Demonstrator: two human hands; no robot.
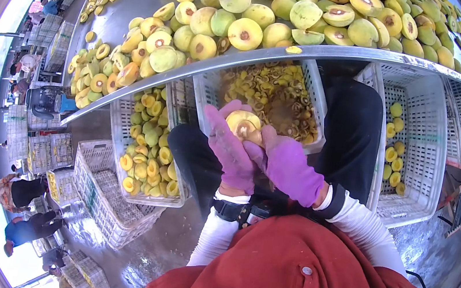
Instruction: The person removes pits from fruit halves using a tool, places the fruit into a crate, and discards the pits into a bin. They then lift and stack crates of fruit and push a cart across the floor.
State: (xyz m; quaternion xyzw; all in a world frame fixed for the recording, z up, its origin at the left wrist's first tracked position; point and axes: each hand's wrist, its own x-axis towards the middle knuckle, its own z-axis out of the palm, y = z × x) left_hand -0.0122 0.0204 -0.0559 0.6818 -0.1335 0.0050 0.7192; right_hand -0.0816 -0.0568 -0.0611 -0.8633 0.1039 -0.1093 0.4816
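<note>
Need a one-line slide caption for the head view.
Gloved left hand and right hand hold a halved fruit over a crate of pits, below a fruit-covered table.

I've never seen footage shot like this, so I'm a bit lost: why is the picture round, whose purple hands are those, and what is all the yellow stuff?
The picture comes from a wide fisheye camera worn on a person's head, looking down at their own hands, so straight edges bend near the rim. There is no machine here. The red garment at the bottom is the person's clothing, and both hands wear purple gloves. The left hand and the right hand hold one halved yellow fruit between them, cut face up with a dark pit hollow. Above them runs a metal table piled with halved and whole yellow-green fruit. Below its edge stand white plastic crates: the middle crate holds what look like pits and scraps, the left crate fruit halves, and the right crate a few halves. Other people work at the far left.
</note>
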